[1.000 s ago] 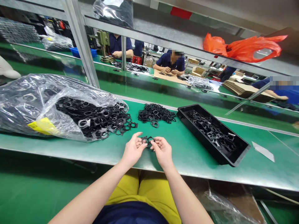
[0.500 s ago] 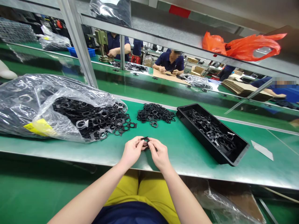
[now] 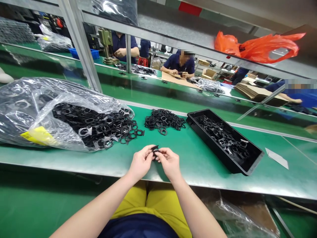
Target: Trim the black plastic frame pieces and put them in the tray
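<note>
Head view. My left hand (image 3: 141, 160) and my right hand (image 3: 169, 162) are both closed in a pinch, fingertips meeting on one small black part (image 3: 155, 150). I hold it between my hands, just above the green workbench (image 3: 198, 170). My fingers hide most of its outline, and I cannot determine its material from this view.

Directly ahead of my hands, a loose pile of similar black parts (image 3: 164, 119) lies on the bench, not touching either hand. Ahead and to the left of my left hand, a clear plastic bag (image 3: 27, 122) with a yellow label (image 3: 39, 135) lies on its side. A heap of black parts (image 3: 106, 127) extends from its mouth, ending just beside the loose pile.

Ahead and to the right of my right hand, a black rectangular tray (image 3: 213, 150) sits at an angle on the bench, holding more black parts. Farther right of that hand, a white paper slip (image 3: 276, 158) lies flat.

Well beyond my hands, past a metal upright (image 3: 79, 43), a co-worker (image 3: 178, 64) in a navy shirt sits at a farther bench with both hands together over a cardboard sheet (image 3: 174, 78). Another co-worker (image 3: 122, 44) sits beside a bench press (image 3: 105, 39). An orange plastic bag (image 3: 257, 48) is visible ahead and to the right.
</note>
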Available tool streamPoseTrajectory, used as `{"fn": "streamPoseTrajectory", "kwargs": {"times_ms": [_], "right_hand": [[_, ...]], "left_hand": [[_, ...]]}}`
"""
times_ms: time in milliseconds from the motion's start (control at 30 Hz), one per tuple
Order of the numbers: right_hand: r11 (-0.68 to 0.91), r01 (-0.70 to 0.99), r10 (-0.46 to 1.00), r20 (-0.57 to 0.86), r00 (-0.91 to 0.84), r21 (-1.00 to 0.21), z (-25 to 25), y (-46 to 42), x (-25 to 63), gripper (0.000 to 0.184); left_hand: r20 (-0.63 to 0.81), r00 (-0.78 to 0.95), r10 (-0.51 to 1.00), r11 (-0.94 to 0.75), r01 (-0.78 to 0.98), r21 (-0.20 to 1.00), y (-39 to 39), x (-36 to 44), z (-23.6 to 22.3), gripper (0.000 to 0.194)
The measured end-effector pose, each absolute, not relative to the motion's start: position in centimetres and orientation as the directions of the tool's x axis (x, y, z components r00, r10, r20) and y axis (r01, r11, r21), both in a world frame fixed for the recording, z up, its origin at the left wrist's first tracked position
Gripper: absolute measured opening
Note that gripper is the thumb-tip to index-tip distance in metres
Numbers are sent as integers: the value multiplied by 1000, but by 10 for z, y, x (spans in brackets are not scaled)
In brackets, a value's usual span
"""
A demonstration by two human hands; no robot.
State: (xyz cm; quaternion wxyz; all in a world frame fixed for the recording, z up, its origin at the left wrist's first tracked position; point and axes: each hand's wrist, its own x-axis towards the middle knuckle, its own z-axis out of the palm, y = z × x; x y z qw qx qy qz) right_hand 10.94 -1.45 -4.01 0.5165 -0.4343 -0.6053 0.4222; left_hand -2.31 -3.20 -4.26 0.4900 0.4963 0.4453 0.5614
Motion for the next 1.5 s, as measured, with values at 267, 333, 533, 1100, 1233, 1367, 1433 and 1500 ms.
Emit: {"fn": "streamPoseTrajectory", "kwargs": {"times_ms": [267, 333, 533, 1100, 1233, 1367, 1433, 1500], "right_hand": [[242, 87, 969, 238, -61, -966, -36, -17, 110, 14], [242, 93, 970, 238, -55, -966, -35, -17, 110, 15], [244, 102, 969, 240, -54, -964, -36, -17, 110, 15], [273, 106, 960, 264, -95, -956, -35, -18, 111, 14], [307, 118, 947, 291, -132, -944, -35, -19, 111, 13], [378, 160, 923, 359, -137, -912, -32, -20, 112, 8], [422, 189, 906, 405, -122, -887, -29, -21, 113, 7], [457, 210, 889, 443, -114, -864, -26, -21, 114, 6]], "left_hand": [[218, 3, 976, -218, 23, 976, -36, -22, -44, 31], [227, -1, 974, -227, 49, 973, -37, -22, -43, 31], [256, -11, 967, -254, 96, 962, -38, -22, -41, 31], [327, -63, 943, -306, 226, 925, -41, -21, -36, 26], [371, -98, 923, -332, 280, 901, -41, -23, -38, 25], [348, -121, 930, -317, 220, 922, -41, -23, -40, 25], [336, -127, 933, -312, 180, 933, -41, -22, -40, 26], [327, -128, 936, -309, 146, 940, -41, -22, -40, 25]]}}
